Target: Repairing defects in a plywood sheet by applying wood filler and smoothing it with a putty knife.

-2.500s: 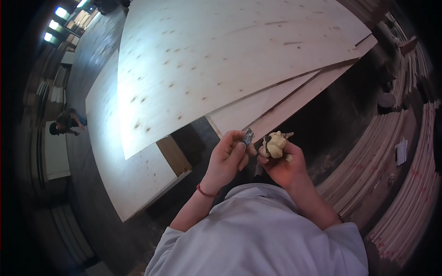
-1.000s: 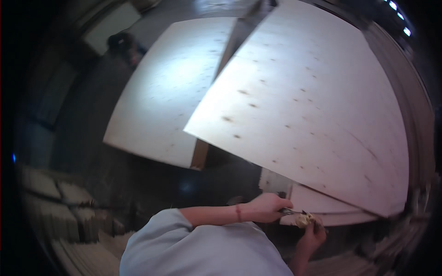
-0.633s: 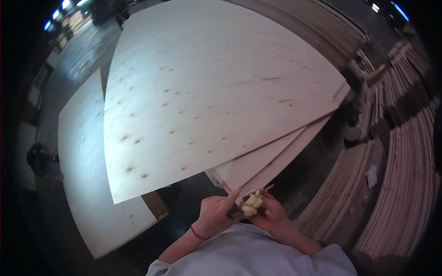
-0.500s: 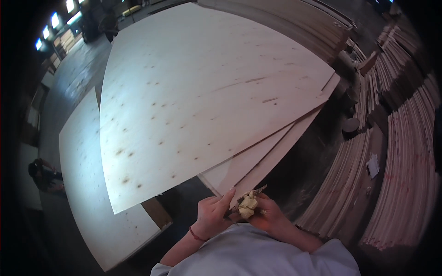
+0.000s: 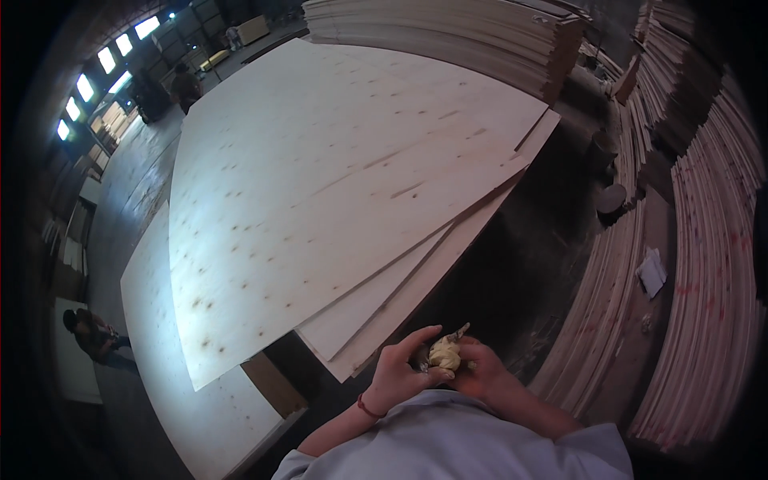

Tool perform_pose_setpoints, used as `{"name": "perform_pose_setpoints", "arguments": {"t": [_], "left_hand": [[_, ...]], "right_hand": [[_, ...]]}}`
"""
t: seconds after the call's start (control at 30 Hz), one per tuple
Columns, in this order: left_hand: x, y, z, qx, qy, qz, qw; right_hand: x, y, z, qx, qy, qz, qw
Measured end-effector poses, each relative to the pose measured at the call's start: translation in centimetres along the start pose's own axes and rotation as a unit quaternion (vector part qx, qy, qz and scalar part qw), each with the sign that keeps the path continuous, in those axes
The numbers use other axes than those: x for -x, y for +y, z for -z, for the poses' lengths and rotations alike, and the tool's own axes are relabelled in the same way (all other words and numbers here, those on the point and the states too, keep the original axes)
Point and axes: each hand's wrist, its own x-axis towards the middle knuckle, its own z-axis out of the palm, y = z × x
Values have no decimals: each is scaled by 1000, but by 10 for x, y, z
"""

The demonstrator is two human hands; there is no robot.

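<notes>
Close to my body, both hands meet around a lump of pale yellow putty [image 5: 445,353]. My left hand [image 5: 398,372], with a red cord at the wrist, is curled against the lump's left side. A dark, shiny edge like a scraper's blade shows between its thumb and fingers. My right hand [image 5: 483,370] is closed on the other side of the lump. From the top sticks out a thin, dark, smeared tip [image 5: 462,330]; its kind is hard to make out. Ahead lies a large pale plywood sheet [image 5: 344,184] with brown knots and dark streaks.
More sheets stick out beneath it at the near right corner [image 5: 384,320]. A lower sheet [image 5: 152,320] lies to the left. Board stacks stand behind [image 5: 448,32] and at right [image 5: 704,280]. One person [image 5: 96,336] stands at left, another [image 5: 186,86] at the far left.
The view has shifted, so the sheets sit lower and more of the background shows. My hands have come closer together around the putty, and the left fingers now touch it.
</notes>
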Motion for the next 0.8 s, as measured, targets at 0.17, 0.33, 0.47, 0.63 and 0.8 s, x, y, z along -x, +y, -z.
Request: {"name": "perform_pose_setpoints", "arguments": {"t": [0.17,0.33,0.47,0.63,0.8], "left_hand": [[-10,1,-16,60,-63,92,992],[-20,-2,0,89,-152,107,978],[-25,-28,25,178,-109,120,971],[-65,-69,66,208,50,139,967],[-133,-96,106,79,206,92,971]], "right_hand": [[-6,-29,32,44,-37,-75,996],[-17,-30,44,41,-57,-79,994],[-41,-28,25,-34,-151,-58,986],[-47,-78,-8,111,120,122,979],[-83,-161,-38,426,166,251,853]]}}
